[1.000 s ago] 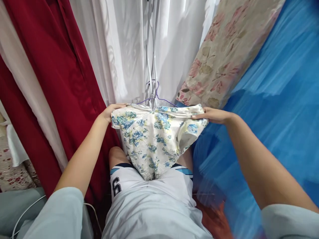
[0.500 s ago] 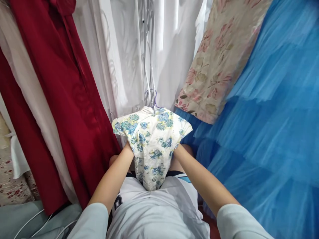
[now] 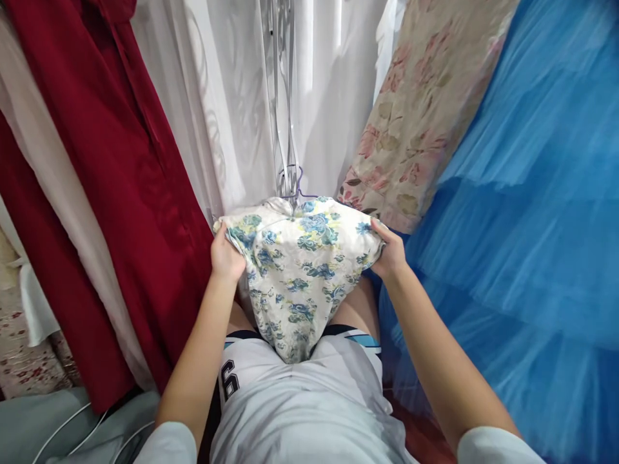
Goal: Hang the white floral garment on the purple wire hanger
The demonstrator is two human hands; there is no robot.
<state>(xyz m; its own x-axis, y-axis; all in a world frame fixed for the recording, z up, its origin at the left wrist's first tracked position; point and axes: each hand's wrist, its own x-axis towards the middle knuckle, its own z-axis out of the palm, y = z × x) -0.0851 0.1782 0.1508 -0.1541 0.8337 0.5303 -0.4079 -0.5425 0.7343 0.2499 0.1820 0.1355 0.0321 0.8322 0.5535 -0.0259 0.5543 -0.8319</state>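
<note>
Left hand (image 3: 227,258) and right hand (image 3: 391,253), seen from the head camera, well apart: each pinches one sleeve end of a short-sleeved floral garment (image 3: 300,277), thumb uppermost, the other fingers largely hidden by cloth. Located between the hands, in front of the body, the garment is white with blue, green and yellow flowers; it narrows downward, and its lower end lies between the thighs, at the white shorts (image 3: 256,364). At the neckline, the hook of a purple hanger (image 3: 300,182) projects above the cloth, next to a bundle of pale strips (image 3: 283,103); a short length of one hanger arm runs along the top edge. How far the arms reach into the shoulders cannot be told. Surroundings: white drapery (image 3: 329,84) behind, red cloth (image 3: 101,167) to the left, a pink-flowered fabric (image 3: 401,142) and tiered blue tulle (image 3: 522,258) to the right.

Step in hand, as judged: drawing the shoulders outward so that the garment sits evenly on its hanger. Next move, as judged: it calls for a light, equal pull on both sleeves, the neckline centred under the hook, and attention to the creases across the front before either pinch is loosened.
</note>
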